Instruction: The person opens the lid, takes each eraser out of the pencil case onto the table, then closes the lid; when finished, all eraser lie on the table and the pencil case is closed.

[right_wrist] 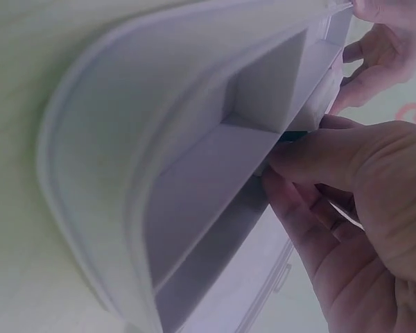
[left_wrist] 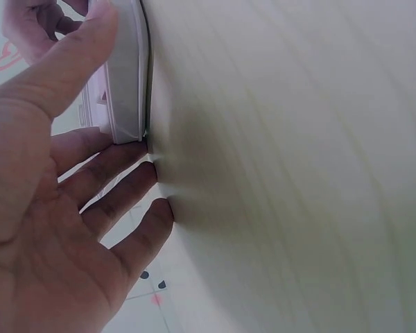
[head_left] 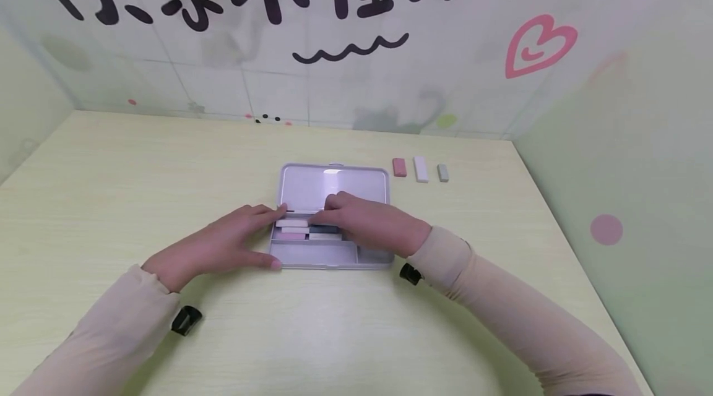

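Observation:
A pale lilac case [head_left: 314,254] with compartments lies on the table, its lid [head_left: 301,187] folded back. Inside its rear compartment are several small eraser-like blocks, among them a white block [head_left: 292,223], a pink block [head_left: 291,236] and a dark block [head_left: 325,229]. My left hand [head_left: 234,240] spans the case's left end with extended fingers, thumb at the front corner and fingertips at the side. Reaching into the rear compartment, my right hand [head_left: 370,221] pinches a pale block between thumb and finger; in the right wrist view my fingers [right_wrist: 301,215] hide most of it.
To the right behind the case, a pink block [head_left: 399,167], a long white block [head_left: 420,169] and a small grey block [head_left: 442,172] lie in a row on the table [head_left: 334,328]. Walls with printed lettering bound the table at the back and sides.

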The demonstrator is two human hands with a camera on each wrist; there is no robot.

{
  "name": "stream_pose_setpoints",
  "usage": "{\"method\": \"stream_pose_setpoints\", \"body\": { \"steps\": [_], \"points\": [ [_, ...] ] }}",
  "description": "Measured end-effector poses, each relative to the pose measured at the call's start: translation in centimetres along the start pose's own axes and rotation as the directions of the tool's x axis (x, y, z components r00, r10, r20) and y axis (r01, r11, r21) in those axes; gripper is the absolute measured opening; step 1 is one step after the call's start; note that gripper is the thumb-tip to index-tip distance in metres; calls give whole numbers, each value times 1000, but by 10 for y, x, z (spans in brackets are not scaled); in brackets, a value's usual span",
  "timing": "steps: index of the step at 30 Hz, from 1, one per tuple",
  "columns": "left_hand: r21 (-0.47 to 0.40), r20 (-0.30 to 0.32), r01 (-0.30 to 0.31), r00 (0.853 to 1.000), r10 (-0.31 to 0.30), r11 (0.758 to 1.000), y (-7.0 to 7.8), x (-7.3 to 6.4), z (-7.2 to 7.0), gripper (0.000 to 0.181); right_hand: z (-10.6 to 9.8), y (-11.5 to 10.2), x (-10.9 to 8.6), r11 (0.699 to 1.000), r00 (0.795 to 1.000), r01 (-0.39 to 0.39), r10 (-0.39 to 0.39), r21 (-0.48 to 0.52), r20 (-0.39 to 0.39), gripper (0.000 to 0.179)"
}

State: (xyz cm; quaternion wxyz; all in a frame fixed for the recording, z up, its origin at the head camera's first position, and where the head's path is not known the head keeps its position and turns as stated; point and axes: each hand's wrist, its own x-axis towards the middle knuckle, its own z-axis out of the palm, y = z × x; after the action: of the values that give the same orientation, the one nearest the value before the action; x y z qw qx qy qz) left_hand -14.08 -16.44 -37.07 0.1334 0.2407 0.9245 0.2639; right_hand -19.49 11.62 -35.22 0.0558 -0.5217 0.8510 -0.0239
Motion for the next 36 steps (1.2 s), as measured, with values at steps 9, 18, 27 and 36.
{"method": "stream_pose_setpoints", "body": {
  "steps": [9,18,27,36],
  "points": [
    [-5,-3,-2,1000,2,1000,0,0,-1,98,-2,-1,2,999,1000,3,-3,-40,-16,43],
    [-6,-7,-6,1000,6,1000,1,-1,-1,97,-5,-3,3,999,999,-28,29,-38,29,48],
    [-10,-7,-3,1000,3,1000,0,-1,0,98,-5,-2,0,999,1000,-16,16,-34,5,41],
    [-3,-8,-7,1000,7,1000,-1,-1,2,99,-3,7,-11,987,996,-42,54,158,-71,27]
  ]
}}
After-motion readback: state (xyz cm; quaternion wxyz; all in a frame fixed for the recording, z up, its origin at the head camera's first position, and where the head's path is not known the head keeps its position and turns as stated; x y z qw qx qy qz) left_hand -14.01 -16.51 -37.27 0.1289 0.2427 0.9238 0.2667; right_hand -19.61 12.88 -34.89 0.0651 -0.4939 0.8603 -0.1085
